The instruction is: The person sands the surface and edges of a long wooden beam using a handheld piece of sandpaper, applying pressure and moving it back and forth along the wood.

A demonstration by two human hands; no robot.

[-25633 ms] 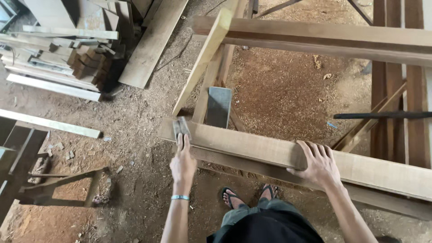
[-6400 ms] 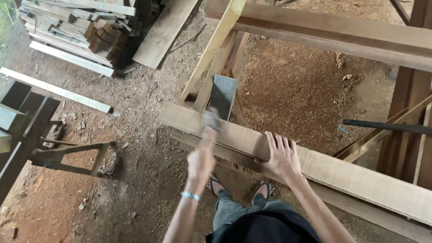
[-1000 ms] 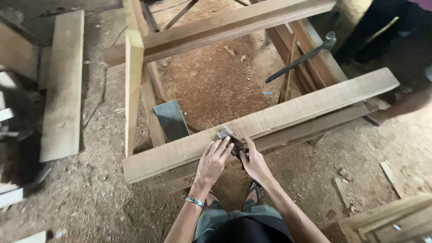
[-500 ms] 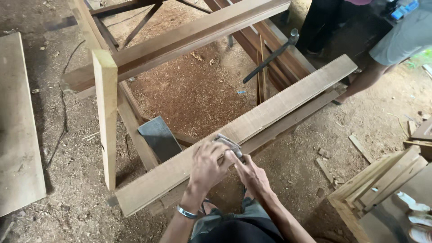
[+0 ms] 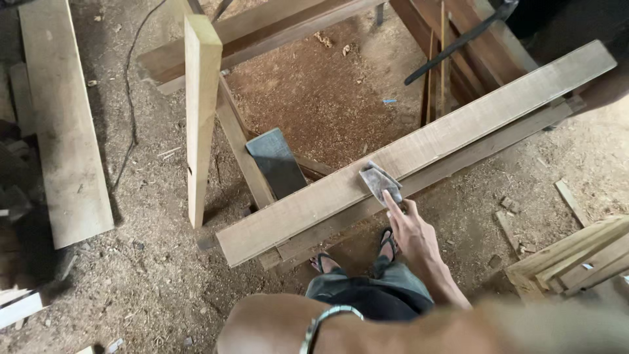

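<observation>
- Wood plank [image 5: 458,128], pale, lies diagonally across a low wooden frame [image 5: 314,29], running from lower left to upper right.
- Grey sanding pad [image 5: 380,181] sits on the plank's near edge, roughly mid-length.
- Right hand [image 5: 413,233] reaches up from below; its fingertips [image 5: 388,196] touch the pad's lower edge, fingers extended, not closed around it.
- Left hand: only the forearm with a metal bracelet [image 5: 321,328] shows, blurred at the bottom edge (hand itself out of view, so grip unknown).
- Hands well apart.
- Dark grey flat slab [image 5: 278,160] leans under the plank, left of the pad.
- Upright pale post [image 5: 200,111] stands left of that.
- Sawdust covers the ground [image 5: 164,282]; sandalled feet [image 5: 354,252] just below the plank.
</observation>
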